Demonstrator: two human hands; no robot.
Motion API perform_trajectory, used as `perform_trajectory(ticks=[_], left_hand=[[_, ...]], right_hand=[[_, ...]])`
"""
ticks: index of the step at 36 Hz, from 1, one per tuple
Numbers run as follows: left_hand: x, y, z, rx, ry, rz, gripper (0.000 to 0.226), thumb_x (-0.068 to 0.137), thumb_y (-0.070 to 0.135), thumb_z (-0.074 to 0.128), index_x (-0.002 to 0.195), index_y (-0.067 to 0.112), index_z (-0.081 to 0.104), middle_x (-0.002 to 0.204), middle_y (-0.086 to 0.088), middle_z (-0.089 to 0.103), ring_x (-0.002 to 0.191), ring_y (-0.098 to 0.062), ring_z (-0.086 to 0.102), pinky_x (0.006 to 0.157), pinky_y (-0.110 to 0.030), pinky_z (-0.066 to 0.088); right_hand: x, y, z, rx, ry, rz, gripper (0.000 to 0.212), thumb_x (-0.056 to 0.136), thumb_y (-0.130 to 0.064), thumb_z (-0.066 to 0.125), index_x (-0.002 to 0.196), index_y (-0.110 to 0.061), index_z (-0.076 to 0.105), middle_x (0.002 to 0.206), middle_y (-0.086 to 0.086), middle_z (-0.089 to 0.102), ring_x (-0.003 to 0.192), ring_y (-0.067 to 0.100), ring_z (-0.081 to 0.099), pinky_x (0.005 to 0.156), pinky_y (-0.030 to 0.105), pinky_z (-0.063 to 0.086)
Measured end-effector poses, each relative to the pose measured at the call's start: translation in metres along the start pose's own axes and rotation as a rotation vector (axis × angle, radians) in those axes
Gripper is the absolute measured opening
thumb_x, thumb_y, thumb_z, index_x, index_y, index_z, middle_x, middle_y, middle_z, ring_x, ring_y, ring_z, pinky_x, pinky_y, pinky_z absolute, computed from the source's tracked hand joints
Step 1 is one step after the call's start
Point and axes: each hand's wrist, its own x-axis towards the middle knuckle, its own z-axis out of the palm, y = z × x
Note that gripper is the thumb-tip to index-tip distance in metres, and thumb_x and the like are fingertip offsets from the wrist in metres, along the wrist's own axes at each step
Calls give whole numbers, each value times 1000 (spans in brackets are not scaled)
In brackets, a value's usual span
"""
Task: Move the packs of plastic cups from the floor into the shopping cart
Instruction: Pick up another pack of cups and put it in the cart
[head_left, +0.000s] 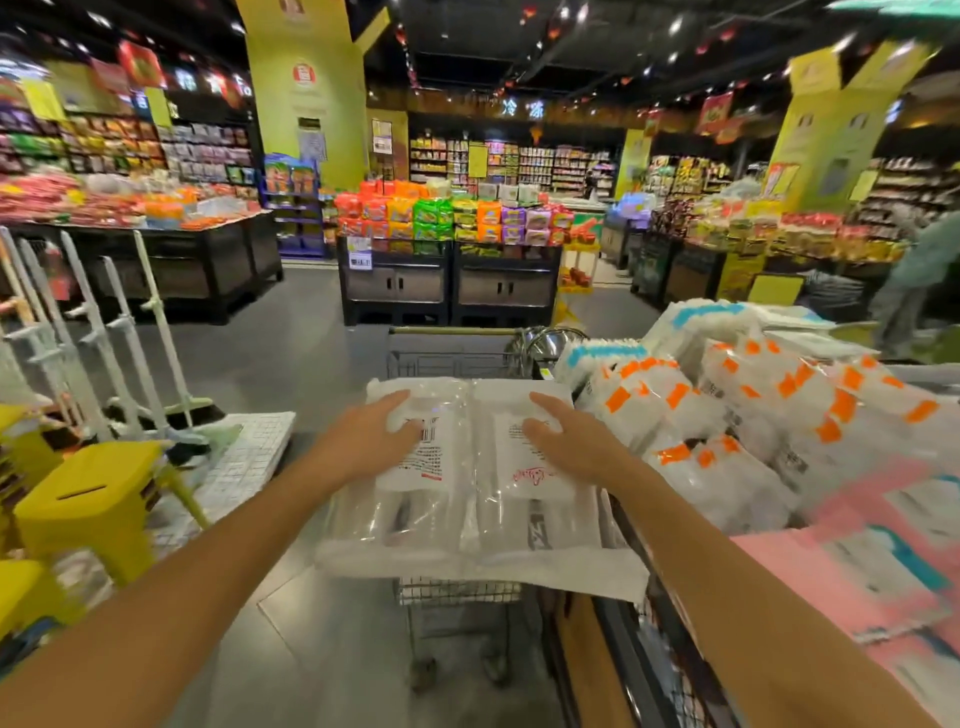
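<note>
Low on the left stand yellow plastic stools (88, 499). The left hand (379, 431) lies flat, fingers spread and straight, on the left one of two clear plastic packs of cups (415, 514) with white printed labels. These lie side by side across the top of the grey wire shopping cart (447, 358). The right hand (566, 436) rests just as flat on the right pack, gripping nothing. Further right are heaped white packs with orange marks (727, 415), then pink packs (857, 566).
</note>
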Motion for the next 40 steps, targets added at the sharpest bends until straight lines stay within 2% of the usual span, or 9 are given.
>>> perform_trajectory(ticks=[6, 10, 16, 20, 26, 30, 34, 38, 40], left_hand=[[76, 23, 18, -38, 13, -31, 66, 87, 68, 41, 149, 50, 25, 150, -11, 42, 127, -31, 51, 103, -44, 46], [124, 25, 25, -63, 26, -41, 64, 92, 63, 43, 151, 48, 25, 147, -13, 44, 119, -31, 57, 94, -39, 50], [195, 12, 33, -48, 35, -57, 67, 87, 69, 39, 150, 50, 24, 146, -14, 45, 122, -33, 54, 102, -48, 47], [248, -2, 44, -26, 36, -66, 62, 94, 62, 41, 152, 46, 25, 147, -16, 43, 129, -34, 47, 105, -43, 40], [321, -36, 80, -71, 34, -10, 60, 98, 50, 45, 154, 36, 28, 137, -16, 51, 122, -34, 51, 99, -45, 47], [351, -68, 129, -80, 11, -23, 61, 98, 51, 44, 154, 38, 25, 142, -13, 43, 128, -28, 42, 96, -39, 42], [369, -102, 189, -88, -67, -98, 61, 97, 56, 42, 153, 45, 20, 141, -9, 38, 117, -22, 51, 83, -28, 38], [382, -134, 247, -68, -98, -157, 61, 96, 59, 40, 152, 48, 18, 147, -8, 34, 125, -24, 47, 97, -39, 42], [390, -150, 274, -64, -116, -158, 62, 96, 60, 39, 153, 47, 17, 149, -7, 35, 126, -22, 45, 98, -36, 42]], right_hand=[[77, 23, -28, 12, -17, -10, 56, 100, -56, 43, 153, -45, 27, 147, 8, 49, 121, 27, 58, 104, 45, 49], [126, 26, -36, -11, -22, -40, 56, 101, -54, 42, 153, -44, 27, 146, 7, 51, 120, 26, 59, 102, 45, 50], [203, 33, -30, -27, -44, -36, 57, 99, -57, 41, 153, -47, 25, 147, 8, 49, 113, 23, 62, 99, 44, 53], [254, 38, -14, -32, -27, -38, 57, 100, -56, 42, 153, -45, 26, 142, 10, 53, 100, 19, 62, 94, 37, 51], [323, 55, 32, -26, 11, -23, 57, 101, -52, 44, 154, -41, 27, 129, 4, 53, 105, 18, 61, 95, 37, 48], [358, 92, 87, 32, -23, 25, 69, 88, -71, 38, 152, -49, 24, 140, 10, 46, 107, 18, 61, 96, 42, 53], [375, 133, 141, 43, -75, 91, 58, 98, -58, 44, 152, -52, 22, 153, 4, 30, 128, 21, 51, 104, 44, 48], [397, 174, 194, 37, -130, 121, 56, 99, -59, 40, 149, -58, 15, 160, -1, 18, 131, 20, 50, 103, 40, 50], [413, 194, 219, 18, -156, 120, 57, 98, -61, 38, 149, -58, 13, 161, 1, 16, 136, 22, 46, 105, 41, 49]])
